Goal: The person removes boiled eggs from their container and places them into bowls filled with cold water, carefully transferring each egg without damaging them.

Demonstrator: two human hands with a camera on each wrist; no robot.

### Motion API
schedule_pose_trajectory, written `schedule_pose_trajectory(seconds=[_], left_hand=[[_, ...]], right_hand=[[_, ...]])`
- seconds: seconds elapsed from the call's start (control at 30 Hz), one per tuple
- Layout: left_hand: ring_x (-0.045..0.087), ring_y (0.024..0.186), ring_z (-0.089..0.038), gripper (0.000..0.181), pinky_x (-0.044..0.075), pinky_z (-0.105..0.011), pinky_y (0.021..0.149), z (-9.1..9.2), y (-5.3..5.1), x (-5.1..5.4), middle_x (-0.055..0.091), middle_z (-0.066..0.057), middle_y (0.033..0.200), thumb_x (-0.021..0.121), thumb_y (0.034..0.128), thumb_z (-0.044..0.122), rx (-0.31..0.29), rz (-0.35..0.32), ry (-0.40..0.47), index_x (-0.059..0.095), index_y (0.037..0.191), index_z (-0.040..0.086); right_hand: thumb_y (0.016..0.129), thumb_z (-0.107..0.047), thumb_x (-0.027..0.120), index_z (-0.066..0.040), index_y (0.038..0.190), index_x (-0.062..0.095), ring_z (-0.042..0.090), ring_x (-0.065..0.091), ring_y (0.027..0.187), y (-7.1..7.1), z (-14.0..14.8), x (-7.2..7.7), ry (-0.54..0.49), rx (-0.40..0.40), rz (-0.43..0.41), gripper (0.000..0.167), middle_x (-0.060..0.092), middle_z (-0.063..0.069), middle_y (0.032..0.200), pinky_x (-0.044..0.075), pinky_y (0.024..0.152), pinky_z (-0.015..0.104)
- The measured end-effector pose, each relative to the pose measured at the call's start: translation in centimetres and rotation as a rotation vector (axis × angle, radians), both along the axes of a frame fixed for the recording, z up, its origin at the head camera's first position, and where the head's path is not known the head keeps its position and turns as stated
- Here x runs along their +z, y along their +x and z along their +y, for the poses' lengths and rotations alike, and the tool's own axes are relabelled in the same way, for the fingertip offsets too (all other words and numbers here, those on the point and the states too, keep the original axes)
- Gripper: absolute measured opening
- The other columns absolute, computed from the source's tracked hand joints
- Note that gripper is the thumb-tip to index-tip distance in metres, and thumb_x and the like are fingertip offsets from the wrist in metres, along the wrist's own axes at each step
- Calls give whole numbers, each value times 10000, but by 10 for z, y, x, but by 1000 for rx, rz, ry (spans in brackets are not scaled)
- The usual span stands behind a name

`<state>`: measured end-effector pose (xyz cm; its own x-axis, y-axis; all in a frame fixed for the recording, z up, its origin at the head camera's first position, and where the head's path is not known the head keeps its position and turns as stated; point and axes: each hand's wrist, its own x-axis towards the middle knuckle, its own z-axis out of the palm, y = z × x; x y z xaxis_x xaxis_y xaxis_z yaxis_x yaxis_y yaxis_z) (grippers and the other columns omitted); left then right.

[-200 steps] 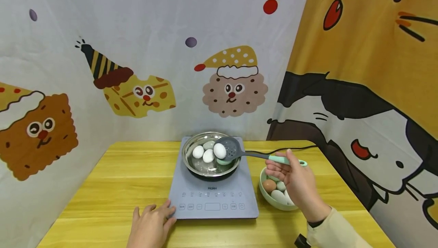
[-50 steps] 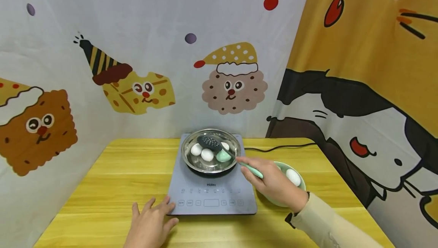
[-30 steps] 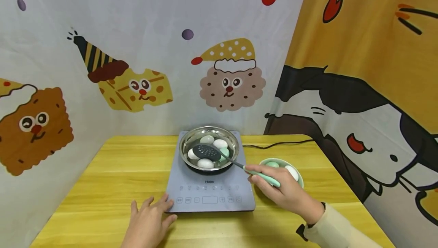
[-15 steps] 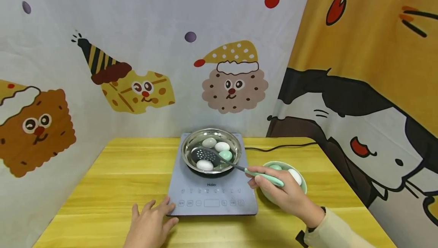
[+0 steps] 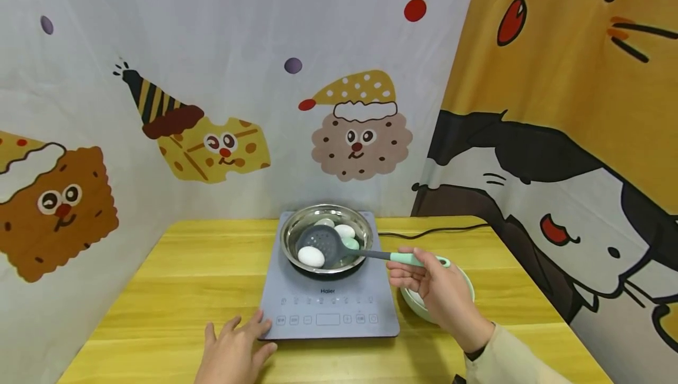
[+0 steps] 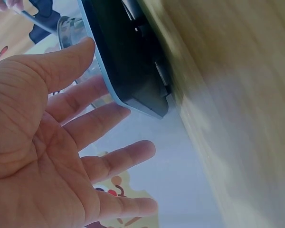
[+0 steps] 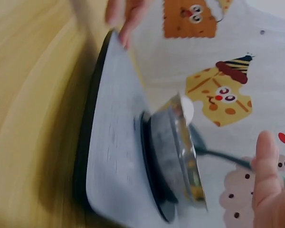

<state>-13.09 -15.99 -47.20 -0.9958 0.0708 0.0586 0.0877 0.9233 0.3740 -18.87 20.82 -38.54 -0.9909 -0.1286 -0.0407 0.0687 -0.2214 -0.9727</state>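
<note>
My right hand (image 5: 442, 293) holds the mint-green handle of a grey skimmer (image 5: 378, 254), palm partly turned up. The skimmer's perforated head is over the steel pan (image 5: 288, 228), with a white egg (image 5: 311, 257) at its near left edge. In the right wrist view that white egg (image 7: 187, 110) shows above the pan's rim. Behind the skimmer, another white egg (image 5: 345, 231), a pale egg (image 5: 325, 222) and a green egg (image 5: 350, 245) lie in the pan. My left hand (image 5: 233, 348) touches the cooktop's front left corner with its fingers extended.
The pan stands on a grey induction cooktop (image 5: 328, 307) on a wooden table (image 5: 175, 278). A pale green bowl (image 5: 468, 284) sits right of it, partly covered by my right hand. A black cord (image 5: 434, 231) runs along the back edge. Printed curtains (image 5: 228, 78) hang behind.
My right hand has rolled palm-up and the skimmer's head has turned over with it. A white egg now sits at its left edge. The left hand has stayed at the cooktop corner.
</note>
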Motion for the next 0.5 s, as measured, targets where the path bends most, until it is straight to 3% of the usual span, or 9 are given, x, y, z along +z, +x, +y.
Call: schedule_pose_trajectory(seconds=[0.1,0.2,0.33,0.5], left_hand=[[621,1309,-535,448,217,-941,1085,-1,-1,-1,709,-69,1450,878,860,403,1,-11,5,792,1252,204],[614,1317,-537,456,215,-939,1088,0,-2,-2,704,-66,1459,873,863,414,4,-39,8,788,1261,210],[604,1325,-543,458,207,-936,1094,0,-4,-2,698,-60,1469,869,865,425,8,-72,9,786,1266,218],[605,1326,-540,459,206,-938,1091,-2,-4,-2,694,-55,1475,862,871,432,6,-75,3,783,1273,223]], right_hand=[[1174,-303,421,51,1472,535,266,808,1050,-3,-4,1,-21,-65,-111,477,775,246,1226,655,960,397],[1180,-302,382,61,1498,497,269,807,1060,-5,-4,3,-35,-94,-152,496,777,246,1216,651,969,395],[1182,-323,385,41,1399,580,254,821,996,-1,2,7,-45,-104,-115,467,824,171,1087,663,931,396],[1172,-400,420,-57,1212,683,222,829,908,4,21,20,-1,-114,-28,433,839,132,1028,676,873,381]])
